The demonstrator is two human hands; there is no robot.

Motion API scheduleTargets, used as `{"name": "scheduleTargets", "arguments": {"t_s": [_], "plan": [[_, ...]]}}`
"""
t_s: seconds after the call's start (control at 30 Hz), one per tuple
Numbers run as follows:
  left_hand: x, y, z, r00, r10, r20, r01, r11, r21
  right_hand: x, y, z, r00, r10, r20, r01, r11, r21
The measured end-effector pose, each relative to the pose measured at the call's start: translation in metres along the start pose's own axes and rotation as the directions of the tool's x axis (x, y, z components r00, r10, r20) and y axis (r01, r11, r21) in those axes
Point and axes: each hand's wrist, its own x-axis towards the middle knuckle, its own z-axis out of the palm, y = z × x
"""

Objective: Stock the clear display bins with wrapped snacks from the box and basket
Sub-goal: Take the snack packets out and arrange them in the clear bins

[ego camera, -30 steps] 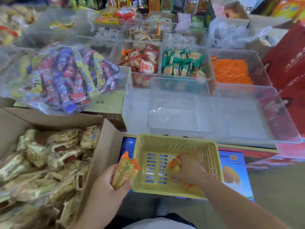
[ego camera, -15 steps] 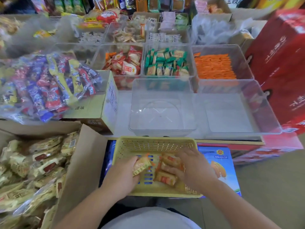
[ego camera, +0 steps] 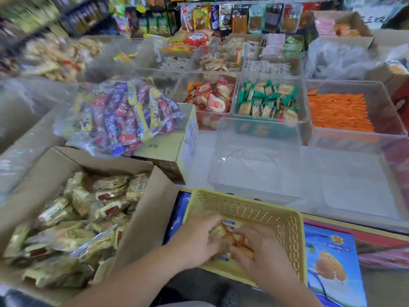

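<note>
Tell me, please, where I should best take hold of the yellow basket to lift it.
Probably by the top rim at its left and right ends, coming from above: the yellow basket is open-topped with flared, perforated walls, and the cardboard box flap crowds its left side.

Looks like a small snack shop: racks of hanging packets [ego camera: 232,17] at the back, clear bins [ego camera: 376,94] of wrapped snacks [ego camera: 265,100] everywhere.
</note>
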Motion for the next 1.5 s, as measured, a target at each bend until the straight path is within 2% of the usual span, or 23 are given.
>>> {"name": "scheduleTargets", "arguments": {"t_s": [0.07, 0.13, 0.2, 0.27, 0.33, 0.4, 0.47, 0.53, 0.67, 0.77, 0.87, 0.93, 1.03, 1.13, 1.23, 1.5], "plan": [[-0.029, -0.01, -0.028, 0.978, 0.124, -0.167, -0.108, 0.989, 0.099, 0.011, -0.016, 0.012, 0.999, -0.007, 0.05, 0.005, 0.999, 0.04], [-0.058, -0.033, -0.054, 0.909, 0.188, -0.371, -0.107, 0.968, 0.227, 0.022, -0.04, 0.025, 0.995, -0.037, 0.093, 0.028, 0.995, 0.099], [-0.088, -0.063, -0.081, 0.849, 0.092, -0.52, 0.046, 0.968, 0.246, 0.033, -0.071, 0.037, 0.99, -0.093, 0.11, 0.075, 0.984, 0.159], [-0.117, -0.099, -0.107, 0.813, -0.075, -0.577, 0.228, 0.953, 0.199, 0.044, -0.103, 0.048, 0.978, -0.166, 0.123, 0.14, 0.971, 0.195], [-0.143, -0.138, -0.13, 0.818, -0.266, -0.51, 0.407, 0.894, 0.187, 0.052, -0.135, 0.059, 0.966, -0.217, 0.142, 0.182, 0.958, 0.222], [-0.16, -0.176, -0.148, 0.866, -0.374, -0.331, 0.479, 0.811, 0.335, 0.059, -0.166, 0.072, 0.957, -0.241, 0.16, 0.198, 0.95, 0.243], [-0.166, -0.214, -0.158, 0.894, -0.432, -0.115, 0.432, 0.77, 0.47, 0.065, -0.195, 0.089, 0.952, -0.244, 0.185, 0.195, 0.949, 0.247], [-0.164, -0.243, -0.163, 0.89, -0.451, 0.069, 0.355, 0.779, 0.516, 0.07, -0.219, 0.11, 0.946, -0.226, 0.233, 0.179, 0.962, 0.207], [-0.152, -0.279, -0.172, 0.921, -0.329, 0.21, 0.192, 0.85, 0.49, 0.08, -0.26, 0.156, 0.922, -0.135, 0.364, 0.142, 0.99, 0.008], [-0.149, -0.292, -0.177, 0.954, -0.194, 0.229, 0.058, 0.867, 0.495, 0.09, -0.28, 0.193, 0.886, -0.017, 0.464, 0.117, 0.975, -0.188], [-0.15, -0.303, -0.186, 0.973, -0.117, 0.2, 0.001, 0.864, 0.503, 0.093, -0.286, 0.225, 0.883, 0.069, 0.465, 0.16, 0.886, -0.435], [-0.153, -0.311, -0.191, 0.977, -0.082, 0.195, -0.023, 0.876, 0.482, 0.091, -0.284, 0.241, 0.882, 0.104, 0.461, 0.177, 0.831, -0.527], [-0.161, -0.324, -0.201, 0.982, -0.058, 0.181, -0.016, 0.922, 0.387, 0.091, -0.281, 0.253, 0.892, 0.136, 0.431, 0.174, 0.777, -0.605], [-0.173, -0.337, -0.212, 0.971, -0.026, 0.238, -0.058, 0.939, 0.34, 0.095, -0.283, 0.26, 0.906, 0.134, 0.401, 0.186, 0.725, -0.663], [-0.19, -0.352, -0.224, 0.97, -0.032, 0.239, -0.029, 0.968, 0.248, 0.104, -0.287, 0.266, 0.906, 0.128, 0.403, 0.206, 0.699, -0.685], [-0.225, -0.378, -0.239, 0.976, 0.002, 0.216, -0.043, 0.982, 0.183, 0.139, -0.298, 0.285, 0.841, 0.215, 0.496, 0.303, 0.572, -0.762]]}}
